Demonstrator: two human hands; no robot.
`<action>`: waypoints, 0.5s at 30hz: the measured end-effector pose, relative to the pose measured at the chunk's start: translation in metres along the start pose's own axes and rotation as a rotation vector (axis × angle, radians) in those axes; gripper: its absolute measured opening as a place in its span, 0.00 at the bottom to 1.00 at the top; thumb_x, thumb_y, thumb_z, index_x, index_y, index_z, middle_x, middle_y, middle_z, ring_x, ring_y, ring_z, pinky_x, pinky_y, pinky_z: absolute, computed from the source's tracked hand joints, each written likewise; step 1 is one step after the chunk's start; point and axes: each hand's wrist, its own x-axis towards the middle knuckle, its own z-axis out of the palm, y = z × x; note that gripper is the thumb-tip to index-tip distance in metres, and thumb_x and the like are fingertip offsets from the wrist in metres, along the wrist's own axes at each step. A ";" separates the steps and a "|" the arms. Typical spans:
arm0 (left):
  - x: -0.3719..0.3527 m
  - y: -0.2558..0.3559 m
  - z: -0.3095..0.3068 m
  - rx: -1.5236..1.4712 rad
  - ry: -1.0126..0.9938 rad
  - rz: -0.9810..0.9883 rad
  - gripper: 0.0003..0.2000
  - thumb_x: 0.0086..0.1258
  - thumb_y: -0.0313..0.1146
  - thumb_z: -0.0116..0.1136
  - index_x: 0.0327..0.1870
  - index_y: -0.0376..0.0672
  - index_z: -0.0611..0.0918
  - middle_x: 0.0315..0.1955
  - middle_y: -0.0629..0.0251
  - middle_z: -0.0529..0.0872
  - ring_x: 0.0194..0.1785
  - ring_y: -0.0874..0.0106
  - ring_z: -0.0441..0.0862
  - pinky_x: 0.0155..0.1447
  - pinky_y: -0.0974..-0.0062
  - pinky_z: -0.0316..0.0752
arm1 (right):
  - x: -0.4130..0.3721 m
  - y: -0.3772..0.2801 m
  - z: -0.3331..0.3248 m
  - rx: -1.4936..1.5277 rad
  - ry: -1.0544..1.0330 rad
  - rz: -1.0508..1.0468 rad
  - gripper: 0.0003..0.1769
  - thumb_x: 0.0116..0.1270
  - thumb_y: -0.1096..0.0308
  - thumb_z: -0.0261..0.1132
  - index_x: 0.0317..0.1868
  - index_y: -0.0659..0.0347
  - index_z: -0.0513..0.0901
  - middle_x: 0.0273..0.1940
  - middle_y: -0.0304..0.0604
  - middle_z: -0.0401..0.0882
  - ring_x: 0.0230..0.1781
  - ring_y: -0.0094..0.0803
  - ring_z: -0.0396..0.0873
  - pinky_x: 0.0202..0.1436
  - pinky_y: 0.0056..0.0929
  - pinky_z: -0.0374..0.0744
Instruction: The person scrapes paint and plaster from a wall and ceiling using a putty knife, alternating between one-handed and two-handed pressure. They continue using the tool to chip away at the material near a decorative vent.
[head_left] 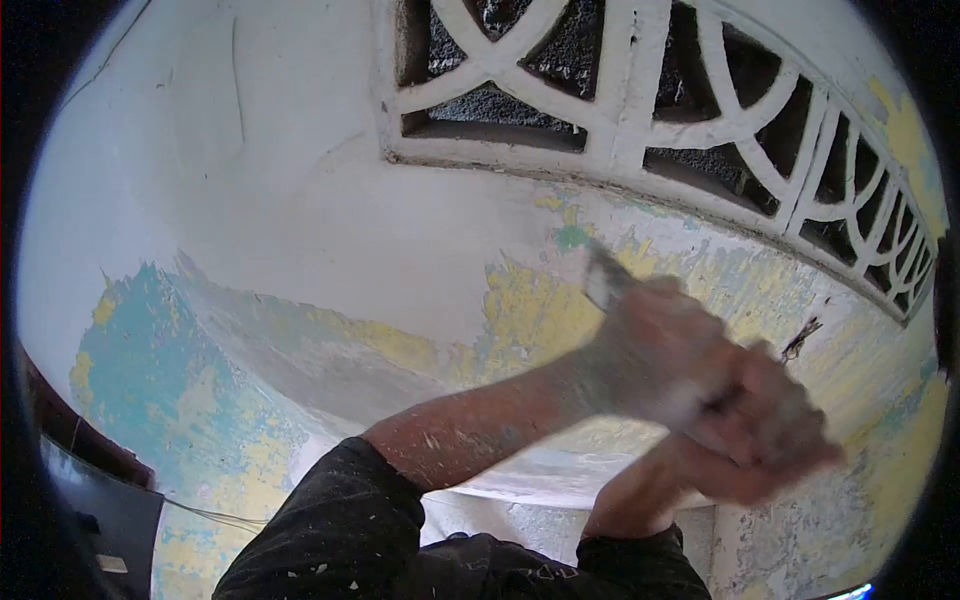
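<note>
A flat-bladed scraper (606, 278), smeared by motion, juts up and to the left from my left hand (660, 345). That hand is closed around it, and the handle is hidden inside the grip. Just below and to the right, my right hand (755, 465) is closed and pressed against the left one, at the handle end; its fingers are blurred. Behind the blade is the wall (530, 310), with ragged yellow and turquoise patches among white paint. Pale dust and flecks cover my left forearm.
A white openwork vent block row (620, 100) with a projecting lower ledge runs across the upper right wall. Wires (803, 338) stick out of the wall right of my hands. A dark panel (100, 510) stands at lower left, beside a thin cable (215, 517).
</note>
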 end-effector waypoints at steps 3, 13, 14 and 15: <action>-0.008 -0.009 0.002 -0.098 0.071 -0.061 0.16 0.31 0.47 0.66 0.18 0.50 0.74 0.17 0.72 0.75 0.23 0.71 0.77 0.27 0.69 0.68 | -0.006 0.015 -0.004 -0.034 -0.082 0.105 0.29 0.81 0.45 0.35 0.22 0.48 0.66 0.16 0.35 0.64 0.17 0.27 0.65 0.45 0.39 0.71; -0.031 -0.013 0.003 -0.133 0.137 -0.067 0.17 0.43 0.48 0.69 0.21 0.49 0.74 0.17 0.68 0.76 0.22 0.67 0.78 0.26 0.66 0.68 | -0.020 0.016 -0.002 -0.093 0.036 0.101 0.29 0.81 0.47 0.37 0.19 0.47 0.63 0.14 0.33 0.61 0.16 0.26 0.64 0.40 0.38 0.72; -0.033 -0.014 -0.003 -0.098 0.081 -0.101 0.17 0.42 0.48 0.69 0.21 0.49 0.74 0.18 0.68 0.76 0.22 0.67 0.79 0.26 0.66 0.68 | -0.022 0.026 -0.001 -0.111 0.041 0.127 0.28 0.81 0.48 0.37 0.19 0.46 0.63 0.13 0.32 0.60 0.16 0.25 0.63 0.39 0.37 0.73; -0.037 -0.012 -0.009 -0.056 0.025 -0.154 0.17 0.41 0.48 0.69 0.21 0.49 0.74 0.18 0.69 0.76 0.22 0.67 0.79 0.27 0.66 0.68 | -0.025 0.032 0.001 -0.127 0.046 0.172 0.28 0.80 0.48 0.38 0.19 0.46 0.62 0.13 0.31 0.59 0.15 0.24 0.62 0.38 0.36 0.73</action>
